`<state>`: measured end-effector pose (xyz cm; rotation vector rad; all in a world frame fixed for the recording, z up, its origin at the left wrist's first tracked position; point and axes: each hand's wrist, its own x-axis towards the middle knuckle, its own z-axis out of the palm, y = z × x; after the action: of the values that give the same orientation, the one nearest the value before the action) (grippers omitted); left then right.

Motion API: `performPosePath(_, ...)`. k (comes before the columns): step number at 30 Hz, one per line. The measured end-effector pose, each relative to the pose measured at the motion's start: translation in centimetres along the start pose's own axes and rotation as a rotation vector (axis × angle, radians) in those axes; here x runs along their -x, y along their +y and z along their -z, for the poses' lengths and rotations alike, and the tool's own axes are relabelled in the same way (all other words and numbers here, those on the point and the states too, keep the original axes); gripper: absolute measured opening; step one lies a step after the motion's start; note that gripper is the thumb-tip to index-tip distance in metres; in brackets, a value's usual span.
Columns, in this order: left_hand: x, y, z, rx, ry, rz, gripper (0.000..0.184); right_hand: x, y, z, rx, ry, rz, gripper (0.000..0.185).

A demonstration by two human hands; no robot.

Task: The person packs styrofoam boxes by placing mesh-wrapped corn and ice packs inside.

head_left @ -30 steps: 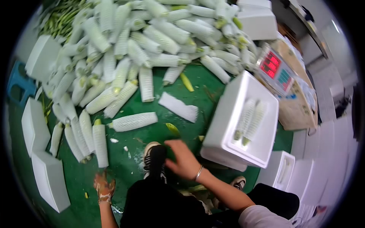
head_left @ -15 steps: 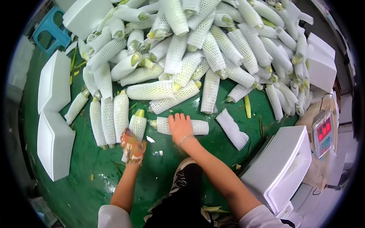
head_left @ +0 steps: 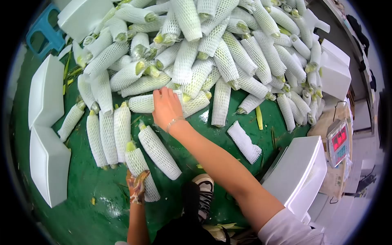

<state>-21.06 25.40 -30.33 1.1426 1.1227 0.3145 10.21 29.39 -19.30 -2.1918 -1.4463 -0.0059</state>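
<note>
My left hand (head_left: 136, 187), in a patterned glove, grips the lower left side of a long pale vegetable in a white foam net sleeve (head_left: 141, 170), its yellow-green tip pointing away from me. My bare right hand (head_left: 167, 108) reaches to the pile's front edge, its fingers over another sleeved vegetable (head_left: 141, 104) lying sideways; the fingertips are partly hidden. Between my hands, a further sleeved vegetable (head_left: 159, 153) lies slanted on the green floor (head_left: 102, 220). Several more stand in a row to the left, such as this sleeved one (head_left: 122, 132).
A big heap of sleeved vegetables (head_left: 222, 53) fills the back. White foam boxes (head_left: 51, 163) stand at left, and another foam box (head_left: 292, 171) at right beside a scale (head_left: 338, 141). A loose net sleeve (head_left: 244, 142) lies right of centre. A blue stool (head_left: 45, 30) is back left.
My right hand has left the sleeved vegetable in front of me, which now lies slanted, and moved up to one at the heap. My left hand has come nearer with its vegetable.
</note>
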Motion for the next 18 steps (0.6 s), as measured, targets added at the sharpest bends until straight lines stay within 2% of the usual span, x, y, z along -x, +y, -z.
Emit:
performPosePath(1, 0.0, 1.2, -0.2, 0.034, 0.059, 0.026, 0.054, -0.5, 0.4, 0.4, -0.069, 0.114, -0.052, 0.030)
performPosePath(3, 1.0, 5.1, -3.1, 0.037, 0.292, -0.110, 0.046, -0.5, 1.2, 1.6, -0.202, 0.331, -0.150, 0.028)
performPosePath(4, 0.4, 5.0, -2.5, 0.001, 0.276, -0.053, 0.043, 0.8, 2.4, 1.2, -0.273, 0.466, -0.274, 0.019)
performPosePath(6, 0.7, 5.1, -2.9, 0.041, 0.215, -0.047, 0.043, 4.2, 4.9, 1.0, -0.583, 0.460, -0.925, 0.022)
performPosePath(9, 0.3, 7.2, -4.9, 0.162, 0.189, 0.014, 0.034, 7.1, 7.7, -4.6, -0.782, 0.411, -1.219, 0.045)
performPosePath(11, 0.3, 6.4, -5.2, 0.181, 0.182, 0.053, 0.032, 4.5, 6.7, -4.3, -1.340, 0.540, -1.352, 0.062)
performPosePath(14, -0.3, 6.7, -5.9, 0.229, 0.191, 0.054, 0.031, 2.3, 6.1, -3.5, -1.314, 0.465, -1.626, 0.063)
performPosePath(17, -0.5, 5.0, -5.7, 0.073, 0.162, -0.042, 0.033, 3.6, 6.7, -5.3, -1.312, 0.413, -1.464, 0.067)
performPosePath(18, -0.5, 5.0, -5.3, -0.013, 0.139, -0.048, 0.034, 3.8, 6.9, -5.8, -1.338, 0.548, -1.366, 0.067)
